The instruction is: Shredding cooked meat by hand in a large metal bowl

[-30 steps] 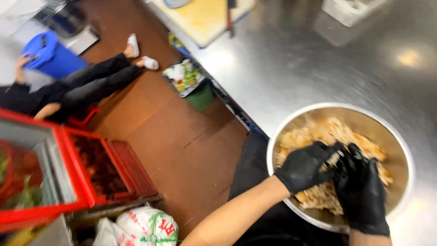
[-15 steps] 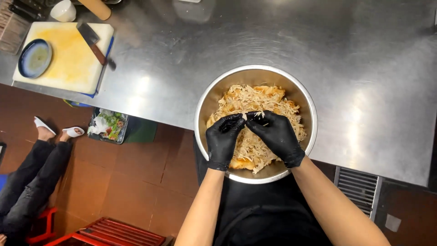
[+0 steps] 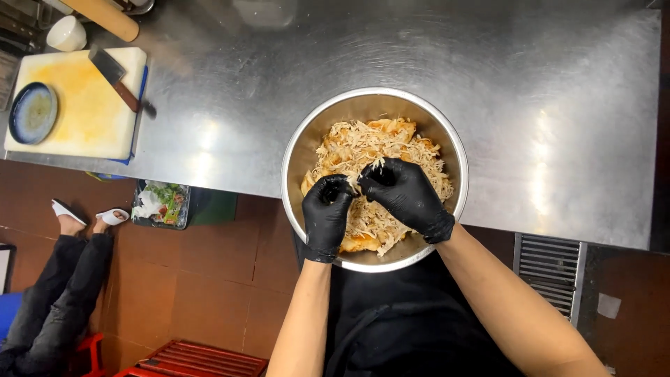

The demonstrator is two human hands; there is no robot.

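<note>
Barely shifted since half a second back: both gloved hands a touch closer together over the shredded chicken, view a bit steadier and more square-on. Left hand curled tight, fingers pinched on a strand of meat. Right hand likewise, fingers narrow and gripping the other end of the same pale piece, right at the middle of the pile. Looks like mid-pull, with plenty already shredded and a few bigger orange-tinged chunks left at 6 and 12 o'clock of the pile.

All of it sitting in a round steel mixing bowl, parked at the near edge of a stainless steel counter, just overhanging it.

Out at 10 o'clock from the bowl: white cutting board, stained yellow, cleaver lying across it, small blue dish on its left end. Beyond that, a wooden rolling pin and a white cup.

Down at 9 o'clock, green bin of scraps on the brown tiled floor. Another person's legs stretched out at 8 o'clock, red crate by 7. Floor drain grate at 4.
</note>
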